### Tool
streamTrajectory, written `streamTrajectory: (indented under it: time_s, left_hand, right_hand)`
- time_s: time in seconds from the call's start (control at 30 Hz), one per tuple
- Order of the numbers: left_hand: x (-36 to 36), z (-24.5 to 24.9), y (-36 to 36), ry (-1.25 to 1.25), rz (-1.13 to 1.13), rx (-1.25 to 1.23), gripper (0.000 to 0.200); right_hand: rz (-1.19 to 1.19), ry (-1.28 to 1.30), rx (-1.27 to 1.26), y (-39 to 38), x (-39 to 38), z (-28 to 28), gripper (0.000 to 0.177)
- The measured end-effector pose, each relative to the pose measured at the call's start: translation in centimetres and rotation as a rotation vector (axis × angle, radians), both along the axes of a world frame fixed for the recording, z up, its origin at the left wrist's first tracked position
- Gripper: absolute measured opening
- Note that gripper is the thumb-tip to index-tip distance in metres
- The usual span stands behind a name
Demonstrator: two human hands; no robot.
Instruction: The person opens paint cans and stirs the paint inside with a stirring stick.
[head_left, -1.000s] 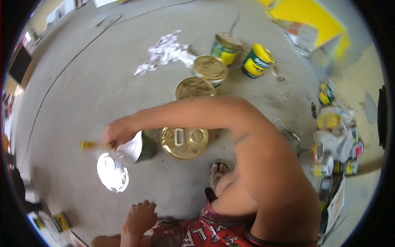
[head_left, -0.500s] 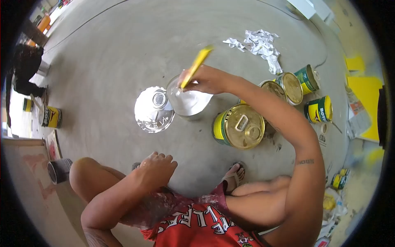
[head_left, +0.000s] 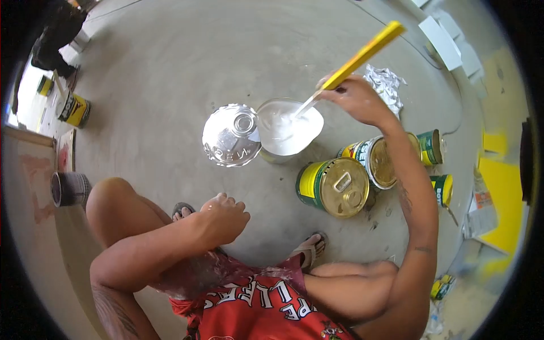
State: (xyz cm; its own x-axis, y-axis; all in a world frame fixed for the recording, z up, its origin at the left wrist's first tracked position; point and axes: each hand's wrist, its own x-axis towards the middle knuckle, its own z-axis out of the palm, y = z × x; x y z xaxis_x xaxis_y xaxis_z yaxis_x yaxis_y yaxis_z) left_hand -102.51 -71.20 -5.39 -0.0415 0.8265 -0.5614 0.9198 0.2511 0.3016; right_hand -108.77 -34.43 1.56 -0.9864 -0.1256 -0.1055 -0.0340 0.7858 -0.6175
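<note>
My right hand [head_left: 358, 99] is closed around a long yellow stick [head_left: 362, 56], held tilted. Its white-coated lower end dips into white paint [head_left: 283, 129] in an open can [head_left: 277, 160]. Touching or overlapping the can's left rim is a silvery round lid [head_left: 229, 133] with raised letters and a ring in it. My left hand [head_left: 224, 218] is curled into a fist above my lap, with white smears on the knuckles and nothing showing from it. Just right of the open can, closest to my right forearm, stands a closed green and yellow can [head_left: 334, 187] with a gold top.
More cans [head_left: 379, 161] stand behind the closed one, under my right forearm. Crumpled white paper [head_left: 386, 88] lies beyond my right hand. At left are a yellow and black can [head_left: 73, 109], a dark container [head_left: 71, 188] and a person in dark clothes [head_left: 54, 37]. Yellow sheets [head_left: 501, 198] lie at right.
My right hand has moved right, away from above the can, and the stick now slants with its lower end in the paint. My left fist stays much the same; the view has shifted slightly.
</note>
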Motion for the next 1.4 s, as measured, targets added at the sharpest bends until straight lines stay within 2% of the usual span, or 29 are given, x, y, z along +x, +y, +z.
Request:
streamTrajectory:
  time_s: [0.1,0.17,0.23,0.47,0.97,1.4]
  left_hand:
    - [0.2,0.2,0.1,0.020,0.005,0.036,0.020]
    - [0.2,0.4,0.4,0.001,-0.011,-0.024,0.022]
    - [0.3,0.7,0.5,0.018,-0.026,-0.044,0.023]
    - [-0.1,1.0,0.8,-0.053,-0.023,-0.104,0.025]
    - [0.2,1.2,0.4,-0.041,-0.019,-0.092,0.023]
    - [0.0,1.3,0.6,-0.039,-0.017,-0.102,0.022]
  right_hand:
    - [-0.108,0.062,-0.093,1.4,0.6,1.0,0.034]
    - [-0.162,0.099,-0.120,1.9,1.1,1.9,0.034]
    - [-0.247,0.113,-0.250,2.2,1.7,2.7,0.035]
    - [-0.331,0.178,-0.396,3.4,2.8,3.6,0.037]
    - [-0.339,0.249,-0.721,6.1,4.0,4.3,0.034]
    - [-0.415,0.327,-0.848,8.2,4.3,3.7,0.031]
